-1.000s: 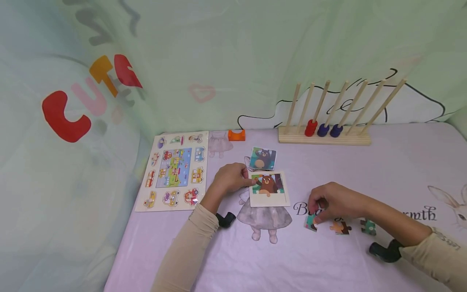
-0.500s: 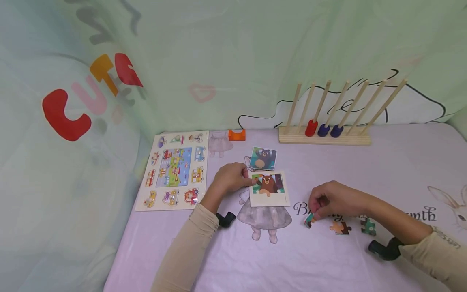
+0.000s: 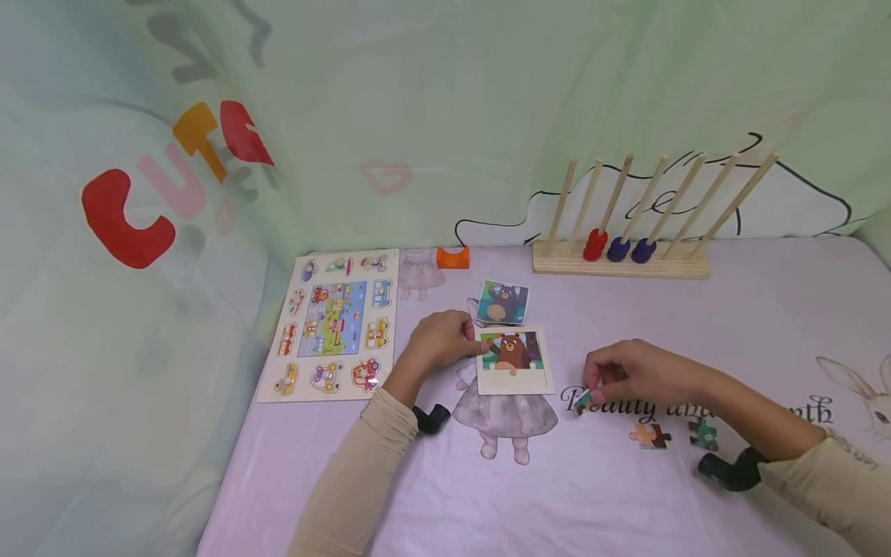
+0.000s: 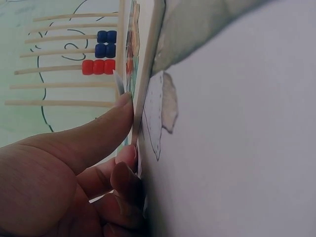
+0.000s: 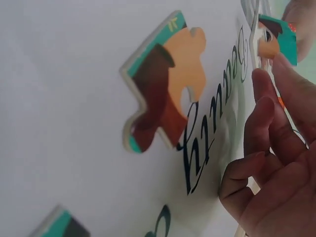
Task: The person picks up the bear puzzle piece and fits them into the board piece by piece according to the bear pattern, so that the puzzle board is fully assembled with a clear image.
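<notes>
A bear puzzle board point(image 3: 513, 382) with a pale wooden frame lies in the middle of the table. My left hand point(image 3: 440, 340) holds its left edge, thumb on top and the other fingers curled at the side, as the left wrist view shows. To the right, my right hand point(image 3: 643, 375) pinches a teal and tan jigsaw piece point(image 5: 281, 40) between thumb and fingers, tilted on edge above the cloth. Nearer me lie a brown and tan jigsaw piece point(image 3: 650, 435) and a green jigsaw piece point(image 3: 704, 433).
Just behind the board lies a bear picture card point(image 3: 501, 302). A knobbed vehicle puzzle point(image 3: 330, 328) lies at the left. At the back stand an orange arch block point(image 3: 452, 258) and a wooden peg rack point(image 3: 619, 265) with red and blue beads.
My right hand has lifted its jigsaw piece off the cloth and moved it slightly up and to the left. My left hand keeps its place on the board.
</notes>
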Demonstrator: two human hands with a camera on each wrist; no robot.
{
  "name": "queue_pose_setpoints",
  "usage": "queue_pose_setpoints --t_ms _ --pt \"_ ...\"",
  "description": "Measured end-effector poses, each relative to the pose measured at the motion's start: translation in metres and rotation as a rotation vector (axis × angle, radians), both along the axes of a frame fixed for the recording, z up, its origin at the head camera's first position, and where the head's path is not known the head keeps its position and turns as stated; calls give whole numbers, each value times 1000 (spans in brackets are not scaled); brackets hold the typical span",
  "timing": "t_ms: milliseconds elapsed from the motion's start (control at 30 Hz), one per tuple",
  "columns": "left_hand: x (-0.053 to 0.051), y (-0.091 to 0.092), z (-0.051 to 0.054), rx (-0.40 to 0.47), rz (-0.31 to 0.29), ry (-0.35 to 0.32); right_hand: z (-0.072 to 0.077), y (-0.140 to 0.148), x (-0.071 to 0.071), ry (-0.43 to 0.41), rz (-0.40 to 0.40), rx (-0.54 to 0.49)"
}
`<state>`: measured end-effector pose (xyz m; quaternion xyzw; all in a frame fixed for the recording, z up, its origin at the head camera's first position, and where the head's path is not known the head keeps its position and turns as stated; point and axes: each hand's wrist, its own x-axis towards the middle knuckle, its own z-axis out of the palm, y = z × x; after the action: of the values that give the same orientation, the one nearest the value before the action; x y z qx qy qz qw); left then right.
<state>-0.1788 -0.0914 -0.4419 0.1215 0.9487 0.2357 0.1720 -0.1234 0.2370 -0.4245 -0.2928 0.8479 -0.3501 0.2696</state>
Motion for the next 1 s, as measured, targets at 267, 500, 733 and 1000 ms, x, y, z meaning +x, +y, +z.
queue_pose_setpoints --t_ms 267,500,733,1000 --pt "0 0 0 -6 7 -5 -1 -9 -5 -22 -67 -30" --pt "0 1 0 -10 8 -1 2 -18 -10 -12 -120 -59" --pt "0 1 0 -16 0 -2 0 -26 -13 -49 -142 -78" --pt "0 0 -1 -5 -8 6 -3 -38 -16 -55 -173 -101"
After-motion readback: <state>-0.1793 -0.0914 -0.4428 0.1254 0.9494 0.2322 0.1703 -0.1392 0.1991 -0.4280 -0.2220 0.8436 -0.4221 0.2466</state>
